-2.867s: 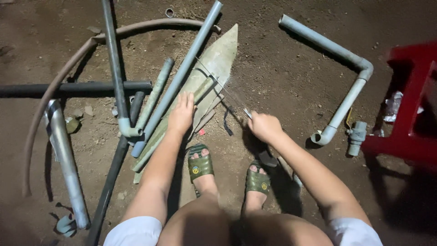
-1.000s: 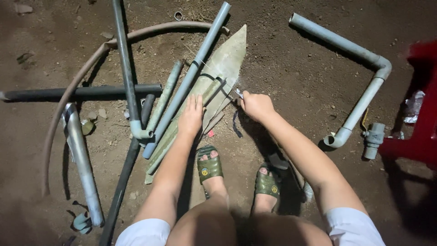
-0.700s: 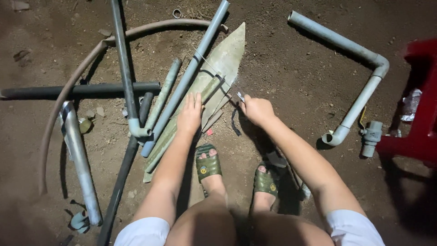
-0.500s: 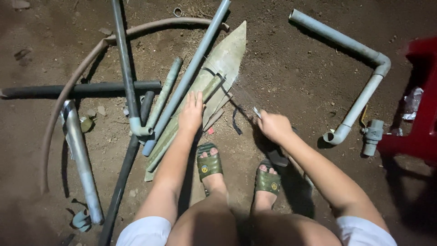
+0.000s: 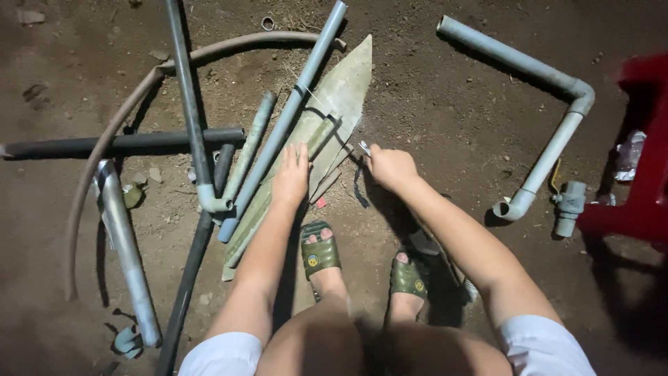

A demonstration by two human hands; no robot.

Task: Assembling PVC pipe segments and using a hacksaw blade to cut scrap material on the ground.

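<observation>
The left hand [image 5: 292,177] lies flat, fingers spread, pressing a grey pipe [image 5: 289,118] onto a pointed board [image 5: 341,104] on the dirt floor [image 5: 445,97]. The right hand [image 5: 391,167] is curled shut on a thin saw [image 5: 362,147], most of it hidden by the fist, so its blade is hard to make out. The pipe lies just ahead of the feet, its long axis running from 7 to 1 o'clock, the far end pointing to 1. At 3 o'clock an elbow pipe [image 5: 557,118] lies well apart; a red stool [image 5: 643,181] is cut off by the edge.
</observation>
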